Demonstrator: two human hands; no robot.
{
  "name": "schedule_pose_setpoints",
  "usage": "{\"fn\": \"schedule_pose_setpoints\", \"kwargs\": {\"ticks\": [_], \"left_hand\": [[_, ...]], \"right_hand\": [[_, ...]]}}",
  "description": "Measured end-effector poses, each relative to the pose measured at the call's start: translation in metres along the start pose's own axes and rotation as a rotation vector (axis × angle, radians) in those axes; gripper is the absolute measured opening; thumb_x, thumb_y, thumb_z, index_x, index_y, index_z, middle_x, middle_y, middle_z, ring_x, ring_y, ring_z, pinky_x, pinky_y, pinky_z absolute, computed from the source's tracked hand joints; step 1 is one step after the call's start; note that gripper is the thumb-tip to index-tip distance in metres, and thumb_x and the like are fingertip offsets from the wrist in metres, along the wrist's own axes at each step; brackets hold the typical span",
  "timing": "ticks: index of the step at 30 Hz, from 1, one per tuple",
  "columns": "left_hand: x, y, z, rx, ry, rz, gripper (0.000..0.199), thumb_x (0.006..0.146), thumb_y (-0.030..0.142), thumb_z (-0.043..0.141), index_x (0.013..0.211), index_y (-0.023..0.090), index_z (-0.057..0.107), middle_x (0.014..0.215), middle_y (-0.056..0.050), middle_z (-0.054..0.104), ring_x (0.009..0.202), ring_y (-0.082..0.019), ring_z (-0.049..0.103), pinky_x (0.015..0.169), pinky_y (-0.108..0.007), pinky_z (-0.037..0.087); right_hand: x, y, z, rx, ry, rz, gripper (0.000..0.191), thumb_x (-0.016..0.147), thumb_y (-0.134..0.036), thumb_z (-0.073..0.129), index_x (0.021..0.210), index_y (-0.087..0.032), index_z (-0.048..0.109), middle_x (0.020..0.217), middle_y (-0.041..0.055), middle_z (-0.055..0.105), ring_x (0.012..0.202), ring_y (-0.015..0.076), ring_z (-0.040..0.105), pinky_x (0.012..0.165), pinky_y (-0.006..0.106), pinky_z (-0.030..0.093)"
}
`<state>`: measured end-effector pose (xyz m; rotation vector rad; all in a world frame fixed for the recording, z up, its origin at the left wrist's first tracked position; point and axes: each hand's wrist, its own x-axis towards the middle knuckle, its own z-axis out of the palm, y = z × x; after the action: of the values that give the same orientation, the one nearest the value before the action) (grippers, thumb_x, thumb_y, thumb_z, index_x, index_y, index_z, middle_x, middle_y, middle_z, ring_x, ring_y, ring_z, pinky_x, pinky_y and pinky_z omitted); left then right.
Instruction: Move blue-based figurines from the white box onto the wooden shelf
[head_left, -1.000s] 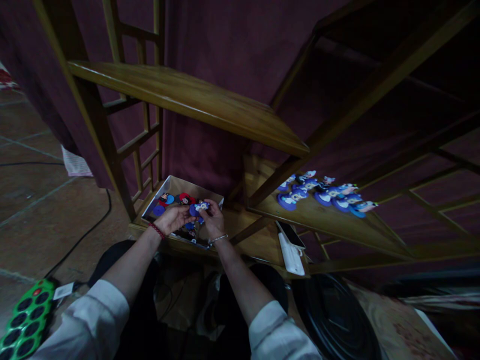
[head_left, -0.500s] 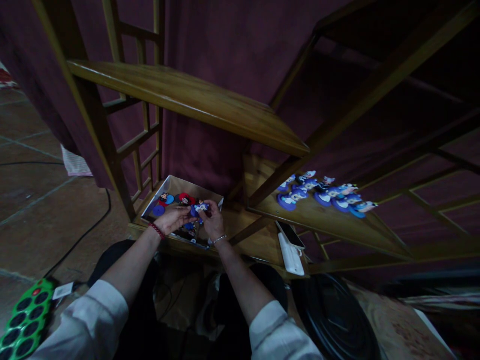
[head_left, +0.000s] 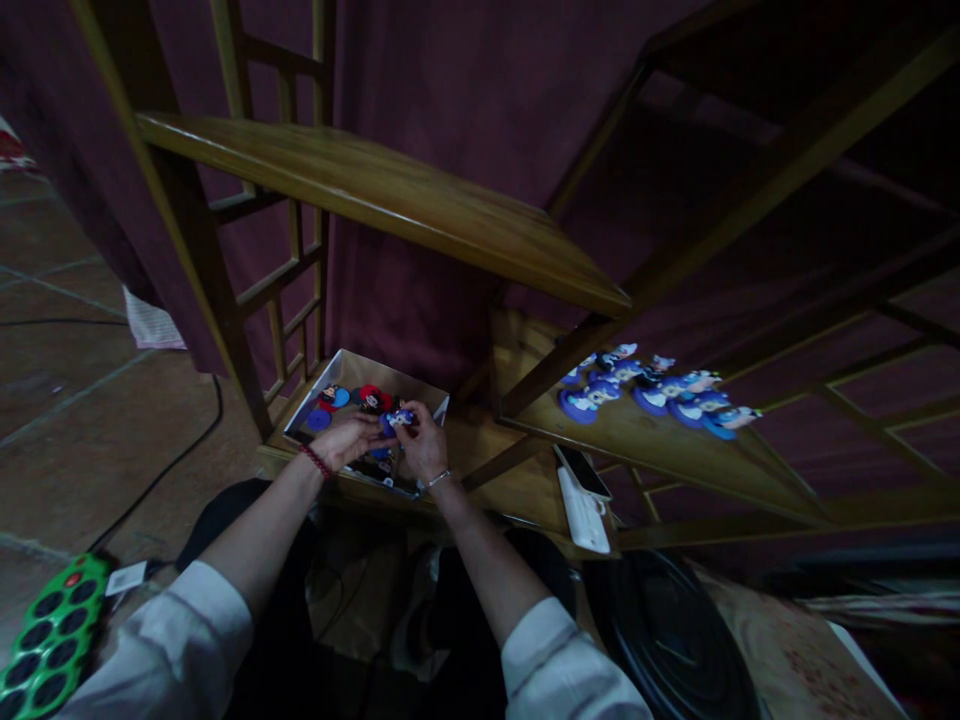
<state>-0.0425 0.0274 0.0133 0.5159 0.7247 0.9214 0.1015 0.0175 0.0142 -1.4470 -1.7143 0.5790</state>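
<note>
Both my hands hold one small figurine (head_left: 398, 420) with a purple round base and a white-and-purple body, just above a shallow white box (head_left: 427, 385). My left hand (head_left: 346, 440), with a red bead bracelet, has its fingers on the base side. My right hand (head_left: 425, 445), with a thin bangle, pinches the figurine from the right. In the box lie more figurines, one with a blue base (head_left: 334, 397), one in red (head_left: 371, 397), and a purple disc (head_left: 319, 419). My hands hide part of the box's contents.
Several similar figurines (head_left: 592, 400) stand on the wooden shelf (head_left: 637, 460) at right. Above my hands juts a wooden shelf board (head_left: 375, 195). A phone (head_left: 582, 470) and a white object (head_left: 583, 515) lie at the lower shelf's right end. A green power strip (head_left: 56, 635) is on the floor.
The figurine has tilted slightly between my fingers, and my right hand has shifted a little on it. Otherwise the scene is the same.
</note>
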Motion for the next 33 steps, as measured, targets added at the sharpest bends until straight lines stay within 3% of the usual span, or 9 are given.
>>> {"fn": "schedule_pose_setpoints", "kwargs": {"ticks": [8, 16, 33], "left_hand": [[-0.004, 0.0, 0.001, 0.056, -0.093, -0.033, 0.016, 0.06, -0.007, 0.052, 0.065, 0.004, 0.064, 0.069, -0.01, 0.065, 0.076, -0.019, 0.062, 0.084, -0.039, 0.047], [-0.006, -0.005, 0.006, 0.081, -0.014, -0.039, 0.022, 0.058, -0.01, 0.047, 0.06, 0.006, 0.061, 0.065, -0.008, 0.065, 0.073, -0.018, 0.062, 0.08, -0.04, 0.049], [-0.016, -0.007, 0.012, 0.068, -0.003, -0.051, 0.019, 0.061, -0.007, 0.048, 0.056, 0.008, 0.058, 0.06, -0.004, 0.061, 0.061, -0.013, 0.06, 0.076, -0.037, 0.051]], "right_hand": [[0.0, -0.004, -0.007, -0.032, -0.034, -0.083, 0.026, 0.07, -0.02, 0.053, 0.095, -0.027, 0.052, 0.088, -0.0022, 0.061, 0.075, 0.0149, 0.058, 0.072, 0.027, 0.044], [0.002, -0.004, -0.011, -0.111, -0.092, -0.147, 0.028, 0.069, -0.018, 0.054, 0.095, -0.028, 0.056, 0.087, -0.0023, 0.062, 0.078, 0.0162, 0.057, 0.074, 0.028, 0.044], [0.0, -0.014, -0.025, -0.067, -0.241, -0.255, 0.023, 0.07, -0.015, 0.055, 0.09, -0.025, 0.061, 0.085, 0.0008, 0.062, 0.083, 0.0167, 0.055, 0.079, 0.028, 0.042]]}}
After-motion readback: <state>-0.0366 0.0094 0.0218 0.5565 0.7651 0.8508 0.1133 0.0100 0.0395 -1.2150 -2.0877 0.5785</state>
